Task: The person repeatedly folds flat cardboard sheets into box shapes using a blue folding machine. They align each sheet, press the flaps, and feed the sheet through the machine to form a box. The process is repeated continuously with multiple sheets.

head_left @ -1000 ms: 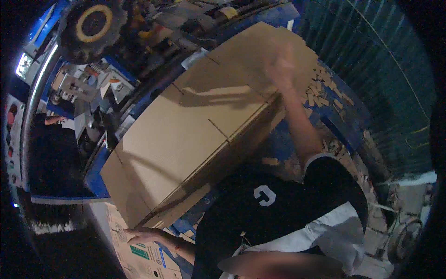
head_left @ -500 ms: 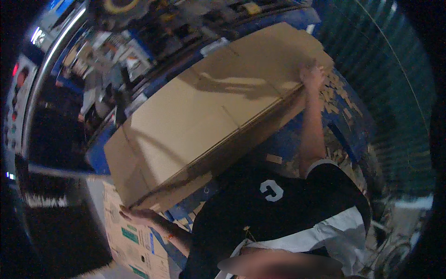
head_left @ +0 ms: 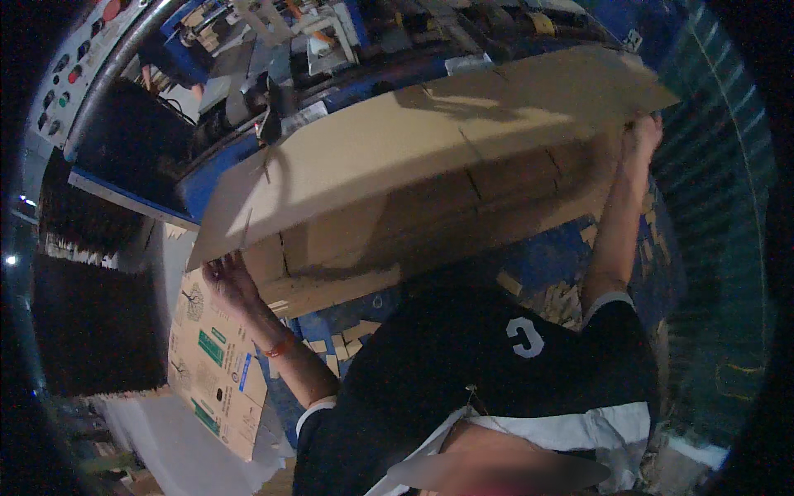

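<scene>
A large flat brown cardboard sheet [head_left: 347,165] is raised in front of me, its near edge lifted and tilted up. My left hand [head_left: 233,288] is closed on its near left corner, fingers curled at the edge. Around the right end, my right hand [head_left: 641,139] grips the edge with bent fingers. Below the lifted edge lies more brown cardboard [head_left: 430,207] in shadow, with dark slots cut across it. Whether this is a separate sheet or a fold of the same one, I cannot tell.
Beyond the sheet stands a machine with a blue frame [head_left: 223,153]. A control panel [head_left: 70,78] with buttons is at far left, above dark bristles [head_left: 91,322]. Printed cardboard [head_left: 223,364] lies left. Cardboard scraps [head_left: 562,302] litter the blue surface. A green corrugated wall [head_left: 719,207] rises right.
The cardboard's near edge has come up, showing the shaded slotted cardboard below. Both hands have shifted: the left one upward in view, the right one further right. The whole view has turned somewhat.
</scene>
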